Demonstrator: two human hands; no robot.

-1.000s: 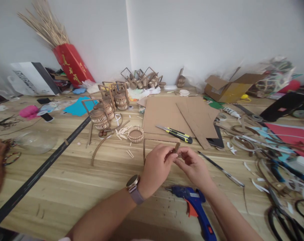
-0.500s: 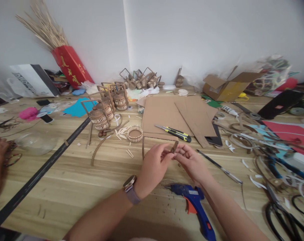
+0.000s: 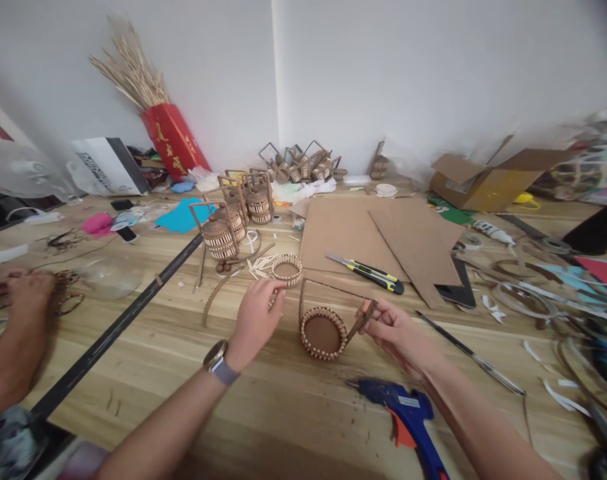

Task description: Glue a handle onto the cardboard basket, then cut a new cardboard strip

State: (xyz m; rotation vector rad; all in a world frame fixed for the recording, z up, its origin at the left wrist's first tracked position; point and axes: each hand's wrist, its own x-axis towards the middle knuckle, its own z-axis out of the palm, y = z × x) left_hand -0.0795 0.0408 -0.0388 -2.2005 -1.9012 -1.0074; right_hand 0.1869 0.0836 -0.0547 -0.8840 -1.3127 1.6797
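My right hand [image 3: 391, 330] pinches the upright side of a brown strip handle [image 3: 336, 288]. That squared handle rises from a small round basket [image 3: 323, 335], with a brown base and a beaded-looking rim of light and dark pieces, resting on the table. To the left, my left hand [image 3: 257, 320] reaches forward, index finger and thumb apart. Its fingertips are close to the lower edge of a second striped ring [image 3: 286, 259]; whether they touch it I cannot tell. Short pale sticks [image 3: 260, 267] lie beside this ring.
A blue glue gun [image 3: 408, 408] lies in front, a utility knife [image 3: 366, 272] on cardboard [image 3: 333, 227] behind. Lidded baskets [image 3: 220, 239] stand back left. A pen-like tool [image 3: 468, 350] lies right. Another person's hand [image 3: 28, 297] is at the far left.
My hands have parted: the left moved leftward toward the striped ring, while the right keeps hold of the handle. The basket below, previously hidden by my hands, now shows. The view has swung left.
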